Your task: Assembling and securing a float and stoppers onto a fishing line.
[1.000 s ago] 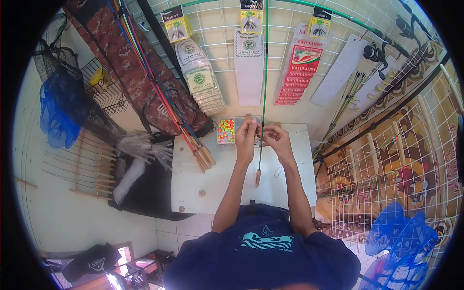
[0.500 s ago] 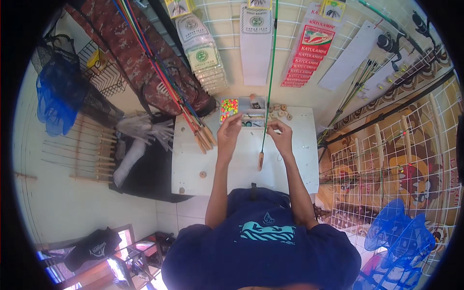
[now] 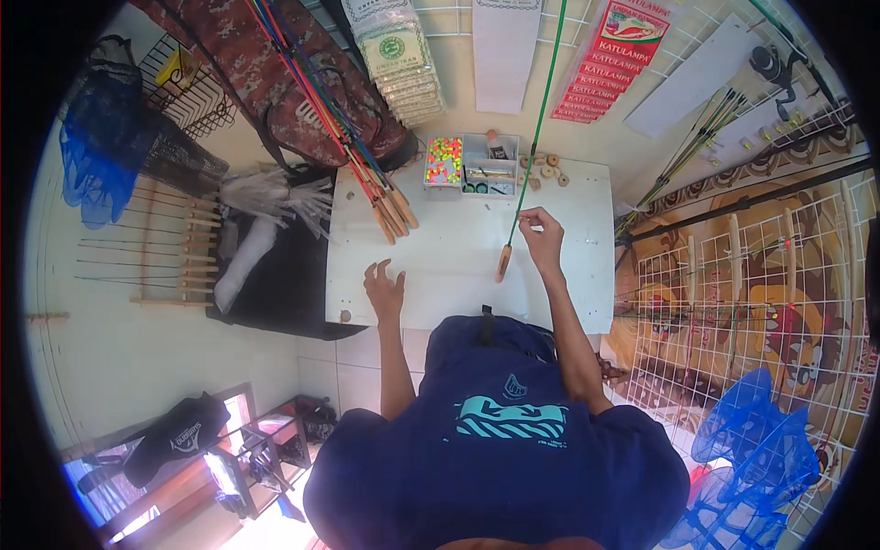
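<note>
Seemingly one-handed handling

A slender, green, wooden-handled fishing rod (image 3: pixel 536 137) runs just beside the right hand's (image 3: pixel 543 240) bunched fingers, pinch unclear; the left hand's (image 3: pixel 385 291) fingers, well apart from it, are spread. Handling calls for a light pinch.

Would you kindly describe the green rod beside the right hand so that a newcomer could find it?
Find the white table; at its left is a bundle of rods. Right of that, beside the right hand, slants the green rod, wooden handle lowest. Unlike the bundle, it is alone.
</note>
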Motion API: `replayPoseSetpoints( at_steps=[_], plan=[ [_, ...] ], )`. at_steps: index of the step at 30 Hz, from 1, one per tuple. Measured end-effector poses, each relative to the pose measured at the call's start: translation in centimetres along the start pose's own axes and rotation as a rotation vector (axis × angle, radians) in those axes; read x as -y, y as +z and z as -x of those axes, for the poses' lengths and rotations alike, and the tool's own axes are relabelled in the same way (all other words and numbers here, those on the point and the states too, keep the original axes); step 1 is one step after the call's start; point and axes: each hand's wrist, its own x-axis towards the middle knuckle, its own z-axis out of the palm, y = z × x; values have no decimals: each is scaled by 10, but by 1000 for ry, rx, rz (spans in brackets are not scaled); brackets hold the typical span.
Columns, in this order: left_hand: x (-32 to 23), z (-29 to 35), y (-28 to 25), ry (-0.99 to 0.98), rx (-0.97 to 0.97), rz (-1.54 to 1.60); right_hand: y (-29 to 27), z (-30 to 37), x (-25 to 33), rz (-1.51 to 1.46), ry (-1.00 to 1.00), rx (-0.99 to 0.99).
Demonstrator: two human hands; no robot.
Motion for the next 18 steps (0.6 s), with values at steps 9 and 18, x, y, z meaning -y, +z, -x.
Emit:
replayPoseSetpoints(
  at_steps=[9,18],
  plan=[
    [28,16,25,15,135,-119,-3,2,-1,18,-26,-49],
    [-21,0,-5,-227,152,675,-11,18,25,-25,-98,-218]
  ],
)
